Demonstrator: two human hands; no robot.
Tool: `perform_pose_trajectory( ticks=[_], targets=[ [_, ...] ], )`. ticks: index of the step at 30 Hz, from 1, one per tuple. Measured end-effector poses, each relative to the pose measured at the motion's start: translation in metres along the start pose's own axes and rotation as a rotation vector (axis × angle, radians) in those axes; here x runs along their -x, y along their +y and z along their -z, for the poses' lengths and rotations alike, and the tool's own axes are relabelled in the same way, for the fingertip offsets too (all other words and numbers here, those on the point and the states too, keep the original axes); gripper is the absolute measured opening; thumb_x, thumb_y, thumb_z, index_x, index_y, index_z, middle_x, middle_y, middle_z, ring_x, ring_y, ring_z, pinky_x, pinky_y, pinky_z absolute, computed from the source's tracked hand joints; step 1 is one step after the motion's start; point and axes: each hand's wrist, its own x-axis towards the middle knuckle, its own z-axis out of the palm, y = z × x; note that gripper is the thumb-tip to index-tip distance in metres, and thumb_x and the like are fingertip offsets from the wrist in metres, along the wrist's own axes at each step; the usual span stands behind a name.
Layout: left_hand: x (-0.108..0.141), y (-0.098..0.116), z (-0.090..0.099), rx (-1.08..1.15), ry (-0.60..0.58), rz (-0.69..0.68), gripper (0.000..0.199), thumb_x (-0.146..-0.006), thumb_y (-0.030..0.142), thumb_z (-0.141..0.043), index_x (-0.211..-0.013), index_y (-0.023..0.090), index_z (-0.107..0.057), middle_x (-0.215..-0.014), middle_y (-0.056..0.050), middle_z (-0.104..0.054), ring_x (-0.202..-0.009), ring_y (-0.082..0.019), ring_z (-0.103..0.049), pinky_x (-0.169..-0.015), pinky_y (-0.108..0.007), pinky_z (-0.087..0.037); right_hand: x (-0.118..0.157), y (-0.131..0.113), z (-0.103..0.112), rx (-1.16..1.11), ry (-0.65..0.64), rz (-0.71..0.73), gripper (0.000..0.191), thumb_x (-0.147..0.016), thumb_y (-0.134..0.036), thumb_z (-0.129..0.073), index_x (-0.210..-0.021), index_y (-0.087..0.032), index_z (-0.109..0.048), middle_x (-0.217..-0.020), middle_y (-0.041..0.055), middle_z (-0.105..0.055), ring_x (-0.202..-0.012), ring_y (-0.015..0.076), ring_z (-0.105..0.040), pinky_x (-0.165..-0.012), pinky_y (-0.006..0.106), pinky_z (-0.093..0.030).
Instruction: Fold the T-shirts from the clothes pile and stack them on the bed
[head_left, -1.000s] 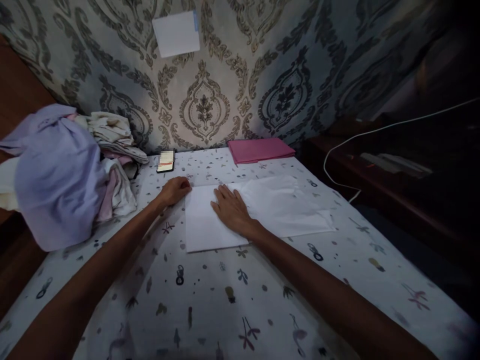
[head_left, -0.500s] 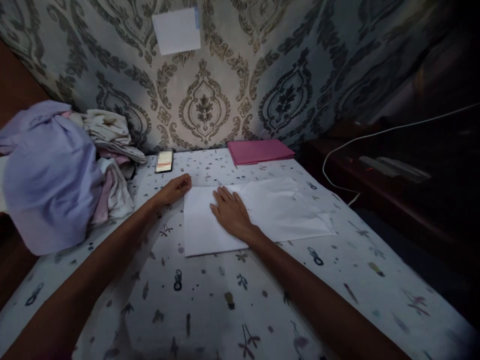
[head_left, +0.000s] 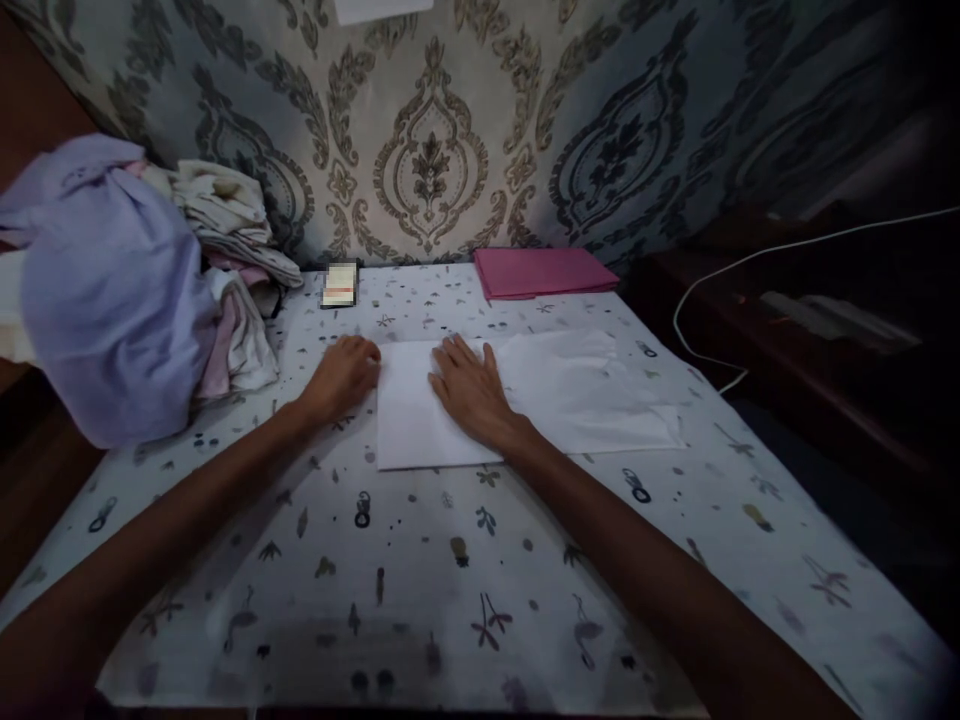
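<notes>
A white folded cloth (head_left: pixel 592 400) lies flat on the patterned bedsheet. Its left part is smooth with a straight edge, while the right end looks wrinkled and loose. My right hand (head_left: pixel 472 390) rests palm down on the cloth's smooth part, fingers spread. At the far left corner, my left hand (head_left: pixel 345 375) has its fingers bent and pinched at the cloth's edge; the fingertips are partly hidden.
A pink folded cloth (head_left: pixel 544 272) lies at the back by the wall. Near it on the left is a phone (head_left: pixel 340 284). A heap of clothes with a lavender garment (head_left: pixel 112 300) stands at left. A white cable (head_left: pixel 697 280) hangs at right.
The view has tilted down. My left hand has come slightly nearer along the cloth's left edge. My right hand stays flat on the cloth.
</notes>
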Motion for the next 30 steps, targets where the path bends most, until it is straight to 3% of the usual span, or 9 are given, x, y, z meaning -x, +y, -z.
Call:
perform_pose_trajectory(
  ticks=[4, 8, 12, 16, 19, 22, 24, 30],
  targets=[
    [0.061, 0.049, 0.005, 0.072, -0.097, -0.260, 0.021, -0.100, 0.033, -0.047, -0.111, 0.019, -0.060, -0.120, -0.011, -0.064, -0.111, -0.026, -0.053, -0.097, -0.044, -0.041, -0.005, -0.007, -0.003, -0.031, -0.066, 0.095, 0.048, -0.103, -0.030, -0.036, -0.146, -0.013, -0.048, -0.160, 0.0162, -0.039, -0.153, 0.0277, -0.025, -0.124, 0.057, -0.012],
    [0.095, 0.073, 0.008, 0.074, -0.132, -0.264, 0.028, -0.097, 0.042, -0.056, -0.114, 0.019, -0.059, -0.119, -0.011, -0.064, -0.106, -0.026, -0.055, -0.092, -0.045, -0.043, -0.008, -0.008, -0.006, -0.108, -0.092, 0.076, 0.048, -0.103, -0.030, -0.036, -0.146, -0.012, -0.048, -0.159, 0.0174, -0.040, -0.152, 0.0278, -0.028, -0.124, 0.055, -0.016],
    [0.095, 0.080, 0.009, -0.036, -0.075, -0.176, 0.017, -0.100, 0.031, -0.050, -0.100, 0.018, -0.060, -0.104, -0.009, -0.067, -0.094, -0.025, -0.056, -0.080, -0.040, -0.045, 0.011, -0.009, 0.001, -0.229, -0.032, 0.114, 0.049, -0.105, -0.037, -0.032, -0.144, -0.014, -0.053, -0.156, 0.0164, -0.045, -0.150, 0.0262, -0.034, -0.124, 0.052, -0.023],
    [0.085, 0.087, 0.008, -0.117, -0.078, -0.149, 0.020, -0.101, 0.023, -0.045, -0.089, 0.017, -0.060, -0.090, -0.007, -0.066, -0.086, -0.024, -0.055, -0.076, -0.038, -0.046, 0.055, -0.002, 0.009, -0.350, -0.013, 0.338, 0.055, -0.102, -0.054, -0.043, -0.145, -0.022, -0.052, -0.158, 0.0137, -0.043, -0.147, 0.0267, -0.038, -0.118, 0.052, -0.037],
    [0.082, 0.092, 0.007, -0.145, -0.101, -0.121, 0.023, -0.101, 0.022, -0.042, -0.088, 0.017, -0.060, -0.086, -0.007, -0.065, -0.085, -0.024, -0.056, -0.074, -0.037, -0.048, 0.083, 0.011, 0.009, -0.369, -0.031, 0.466, 0.050, -0.098, -0.050, -0.056, -0.141, -0.025, -0.055, -0.152, 0.0129, -0.051, -0.142, 0.0274, -0.046, -0.113, 0.052, -0.045],
    [0.080, 0.096, 0.007, -0.199, -0.171, -0.062, 0.019, -0.100, 0.022, -0.044, -0.091, 0.017, -0.060, -0.091, -0.008, -0.065, -0.090, -0.025, -0.058, -0.072, -0.036, -0.050, 0.094, 0.020, 0.004, -0.390, 0.022, 0.475, 0.031, -0.102, -0.032, -0.050, -0.128, -0.023, -0.065, -0.137, 0.0114, -0.064, -0.136, 0.0258, -0.053, -0.109, 0.052, -0.050],
    [0.080, 0.101, 0.010, -0.246, -0.240, -0.010, 0.013, -0.097, 0.018, -0.047, -0.097, 0.018, -0.060, -0.097, -0.009, -0.065, -0.096, -0.026, -0.058, -0.070, -0.035, -0.050, 0.095, 0.021, 0.001, -0.404, 0.073, 0.464, 0.028, -0.103, -0.026, -0.047, -0.121, -0.021, -0.068, -0.130, 0.0115, -0.068, -0.132, 0.0256, -0.057, -0.107, 0.052, -0.053],
    [0.082, 0.113, 0.022, -0.231, -0.440, 0.126, 0.026, -0.083, 0.005, -0.045, -0.102, 0.019, -0.055, -0.105, -0.010, -0.063, -0.094, -0.026, -0.061, -0.066, -0.034, -0.049, 0.094, 0.017, 0.001, -0.407, 0.082, 0.451, 0.033, -0.105, -0.029, -0.041, -0.120, -0.019, -0.069, -0.130, 0.0117, -0.068, -0.132, 0.0239, -0.057, -0.110, 0.050, -0.051]
  ],
)
